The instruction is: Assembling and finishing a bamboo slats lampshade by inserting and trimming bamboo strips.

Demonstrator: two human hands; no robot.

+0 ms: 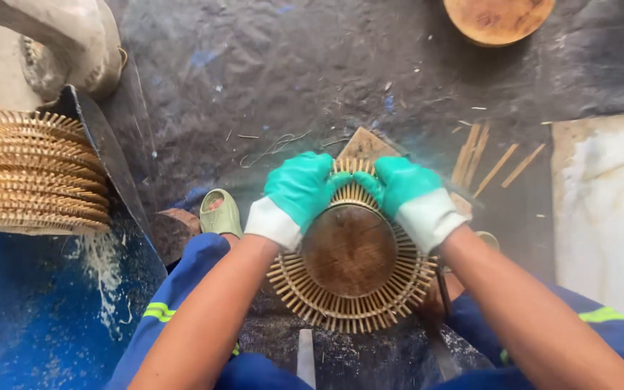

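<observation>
Both gloved hands, left hand and right hand, closed on far rim of round bamboo-strip basket over wooden mould.

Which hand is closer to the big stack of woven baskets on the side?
The left hand. The stack of woven baskets sits far off to its left, while the right hand is on the other side of the round basket piece that both hands grip.

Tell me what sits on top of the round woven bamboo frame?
A round wooden block covers the round woven bamboo frame's middle; two green-gloved hands grip its far edge. The frame's centre is hidden.
</observation>
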